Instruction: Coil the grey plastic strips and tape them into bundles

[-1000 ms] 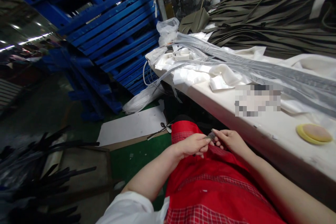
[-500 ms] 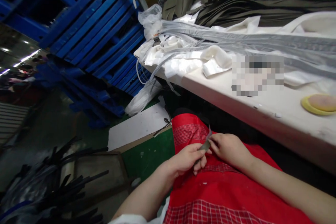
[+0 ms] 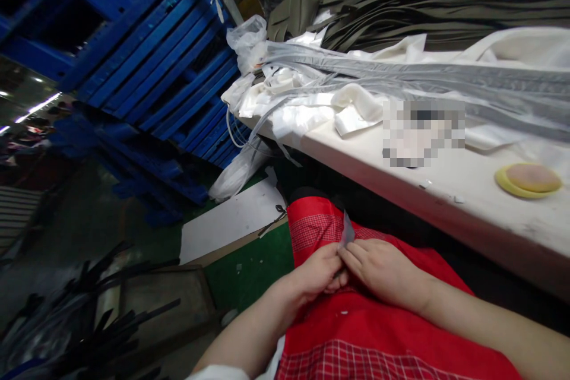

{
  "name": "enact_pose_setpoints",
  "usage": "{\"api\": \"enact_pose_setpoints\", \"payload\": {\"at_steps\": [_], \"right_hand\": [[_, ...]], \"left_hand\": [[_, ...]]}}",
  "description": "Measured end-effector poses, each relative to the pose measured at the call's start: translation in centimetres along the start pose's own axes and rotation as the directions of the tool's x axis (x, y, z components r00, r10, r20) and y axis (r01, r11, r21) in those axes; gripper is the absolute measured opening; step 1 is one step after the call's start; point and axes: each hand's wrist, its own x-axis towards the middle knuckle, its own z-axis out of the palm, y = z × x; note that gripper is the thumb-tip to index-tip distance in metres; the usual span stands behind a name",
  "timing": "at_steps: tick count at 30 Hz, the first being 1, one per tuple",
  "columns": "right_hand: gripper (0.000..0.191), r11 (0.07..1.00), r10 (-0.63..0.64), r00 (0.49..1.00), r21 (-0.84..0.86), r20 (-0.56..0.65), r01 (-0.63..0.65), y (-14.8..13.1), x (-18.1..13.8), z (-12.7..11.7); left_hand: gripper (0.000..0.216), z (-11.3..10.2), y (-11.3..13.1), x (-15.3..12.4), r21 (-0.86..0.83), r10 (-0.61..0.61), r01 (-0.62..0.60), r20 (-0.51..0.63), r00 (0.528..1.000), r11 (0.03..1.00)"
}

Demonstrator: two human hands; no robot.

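My left hand (image 3: 318, 270) and my right hand (image 3: 378, 264) meet over the lap, fingertips touching. Both are closed on a short narrow strip (image 3: 347, 230), whose grey, slightly see-through end sticks up above the fingers. The rest of the strip is hidden between the hands, so I cannot tell where each grip lies along it. Beneath them spreads a red apron (image 3: 378, 338) with white-checked bands.
To the right stands a white table (image 3: 445, 202) bearing grey plastic-wrapped strips (image 3: 401, 74), white cloth (image 3: 356, 107) and a round yellow-rimmed pad (image 3: 529, 180). Dark olive strips (image 3: 445, 0) lie behind. Blue pallets (image 3: 155, 65) are stacked left; black strips (image 3: 111, 332) lie lower left.
My right hand has turned and closed in against my left. The olive part of the strip, visible before between the hands, is now covered; the grey end stands more upright. The view has shifted slightly.
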Motion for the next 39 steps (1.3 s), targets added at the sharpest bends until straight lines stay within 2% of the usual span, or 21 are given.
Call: {"api": "enact_pose_setpoints", "payload": {"at_steps": [5,9,11,14,16,17,20,21,24,26,27,29,30,31,32,33,34,35,36,37,39], "right_hand": [[0.019,0.994,0.055,0.998,0.092,0.0,-0.055,0.7,-0.2,-0.4],[0.021,0.966,0.16,0.985,0.217,-0.062,-0.143,1.2,-0.1,-0.5],[0.023,0.934,0.211,0.976,0.309,-0.063,-0.182,1.4,-0.1,-0.7],[0.021,0.851,0.277,0.96,0.475,-0.046,-0.223,2.1,-0.4,-0.9],[0.02,0.793,0.339,0.939,0.554,-0.054,-0.254,3.0,-0.8,-0.6],[0.029,0.772,0.367,0.929,0.573,-0.051,-0.273,3.5,-1.0,-0.2],[0.058,0.704,0.422,0.905,0.612,0.047,-0.36,5.1,-1.5,1.5],[0.057,0.668,0.429,0.897,0.631,0.105,-0.394,5.5,-1.6,2.0],[0.039,0.537,0.421,0.876,0.715,0.234,-0.448,6.4,-1.5,3.2],[0.034,0.449,0.391,0.872,0.766,0.294,-0.46,6.4,-1.2,3.4],[0.037,0.402,0.369,0.868,0.785,0.333,-0.472,6.1,-1.0,3.3],[0.045,0.312,0.3,0.853,0.801,0.426,-0.51,4.9,-0.6,2.7],[0.047,0.275,0.256,0.849,0.807,0.462,-0.523,4.1,-0.4,2.1],[0.047,0.242,0.218,0.85,0.817,0.48,-0.524,3.3,-0.2,1.2],[0.046,0.214,0.191,0.857,0.831,0.479,-0.513,2.5,0.0,0.1],[0.044,0.196,0.183,0.867,0.847,0.464,-0.494,1.9,0.2,-1.2],[0.042,0.187,0.196,0.877,0.862,0.438,-0.472,1.6,0.4,-2.6],[0.041,0.181,0.233,0.883,0.874,0.407,-0.45,1.6,0.7,-4.0],[0.04,0.173,0.291,0.88,0.884,0.376,-0.435,2.1,1.1,-5.4],[0.039,0.159,0.365,0.866,0.893,0.343,-0.421,2.8,1.5,-6.5],[0.039,0.115,0.512,0.809,0.91,0.289,-0.399,5.2,2.4,-7.6]], "left_hand": [[0.022,0.0,-0.1,0.2,-0.101,0.073,-0.073,-0.01,0.997,0.992],[0.044,0.5,0.1,0.5,-0.217,0.09,-0.093,-0.024,0.996,0.972],[0.053,0.7,0.4,0.6,-0.207,0.082,-0.091,-0.055,0.995,0.974],[0.05,0.7,0.9,0.7,-0.176,0.081,-0.103,-0.127,0.989,0.979],[0.041,0.3,1.3,0.7,-0.247,0.067,-0.087,-0.09,0.994,0.965],[0.037,0.1,1.4,0.6,-0.297,0.065,-0.076,-0.046,0.997,0.952],[0.03,-0.1,2.1,0.3,-0.423,0.079,-0.026,0.109,0.991,0.906],[0.029,-0.1,2.4,0.1,-0.45,0.09,-0.009,0.158,0.983,0.893],[0.025,0.2,3.6,-0.6,-0.505,0.144,0.01,0.264,0.954,0.863],[0.026,0.2,4.8,-1.0,-0.547,0.22,-0.05,0.251,0.943,0.836],[0.029,0.0,5.5,-1.0,-0.571,0.279,-0.115,0.208,0.937,0.813],[0.035,-0.8,7.0,-0.7,-0.584,0.432,-0.332,0.036,0.901,0.741],[0.035,-1.3,7.6,-0.4,-0.541,0.521,-0.481,-0.09,0.849,0.69],[0.033,-1.9,8.1,0.1,-0.438,0.606,-0.633,-0.221,0.764,0.638],[0.03,-2.5,8.5,0.6,-0.268,0.681,-0.755,-0.327,0.655,0.598],[0.027,-3.0,8.6,1.1,-0.05,0.751,-0.821,-0.376,0.543,0.569],[0.026,-3.3,8.6,1.5,0.183,0.814,-0.819,-0.355,0.46,0.543],[0.025,-3.3,8.3,1.7,0.393,0.859,-0.766,-0.283,0.426,0.509],[0.026,-3.2,7.9,1.9,0.556,0.877,-0.688,-0.187,0.444,0.466],[0.027,-2.8,7.3,1.8,0.662,0.867,-0.621,-0.09,0.49,0.42],[0.03,-1.6,6.3,1.5,0.736,0.811,-0.568,0.044,0.584,0.369]]}}
